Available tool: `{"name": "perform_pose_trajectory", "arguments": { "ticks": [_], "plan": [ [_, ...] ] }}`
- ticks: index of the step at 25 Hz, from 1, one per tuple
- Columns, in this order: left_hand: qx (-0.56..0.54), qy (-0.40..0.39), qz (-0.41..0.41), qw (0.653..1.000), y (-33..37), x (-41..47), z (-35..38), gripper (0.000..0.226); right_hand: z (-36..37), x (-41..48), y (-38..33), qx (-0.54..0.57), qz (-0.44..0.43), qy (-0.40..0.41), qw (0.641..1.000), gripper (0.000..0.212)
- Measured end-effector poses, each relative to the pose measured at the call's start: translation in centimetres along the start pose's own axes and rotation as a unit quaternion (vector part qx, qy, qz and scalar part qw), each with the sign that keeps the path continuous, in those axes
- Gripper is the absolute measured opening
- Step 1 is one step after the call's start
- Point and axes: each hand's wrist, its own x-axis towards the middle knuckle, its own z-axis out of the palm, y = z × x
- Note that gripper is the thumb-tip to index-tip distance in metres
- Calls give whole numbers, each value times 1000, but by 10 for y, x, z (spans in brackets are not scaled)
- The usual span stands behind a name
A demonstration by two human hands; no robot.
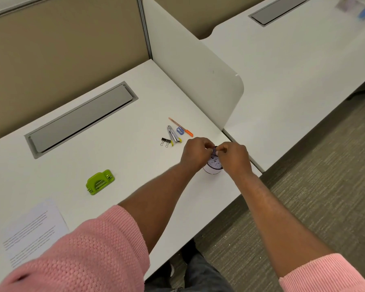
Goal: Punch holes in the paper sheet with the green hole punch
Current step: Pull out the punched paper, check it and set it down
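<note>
While both hands, left hand [195, 153] and right hand [233, 158], pinch something small over a cup [212, 168] near the counter's [135, 114] right edge, green hole punch [100, 182] sits untouched mid-counter: rigid, probably palm-grippable. Paper sheet [34, 230], front-left corner: thin, floppy, best lifted by an edge.

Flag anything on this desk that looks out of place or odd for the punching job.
Nothing is spilled or damaged. Oddly, both hands, left and right, work at a small cup near the desk edge, while the green hole punch and paper sheet lie untouched, apart.

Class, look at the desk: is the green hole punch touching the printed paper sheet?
Apart. The head view shows bare desk between the green hole punch and the paper sheet.
</note>
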Motion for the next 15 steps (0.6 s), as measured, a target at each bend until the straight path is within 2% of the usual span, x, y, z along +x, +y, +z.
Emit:
{"name": "perform_pose_trajectory", "arguments": {
  "ticks": [3,6,8,11,15],
  "plan": [
    [-6,10,-10,1000,-2,-1,1,12,0,0,-1,-3,3,-5,1000,24],
    [7,20,-8,1000,-4,-4,3,9,1,-3,-2,-14,-3,5,1000,18],
    [10,21,-8,1000,-6,-8,5,9,2,-5,-2,-6,-2,-16,1000,17],
    [13,16,6,1000,-13,-16,3,27,6,-13,-3,-13,-11,-25,1000,22],
    [79,54,57,994,-36,-35,-9,55,23,-32,-2,-62,-102,47,992,42]
  ]
}}
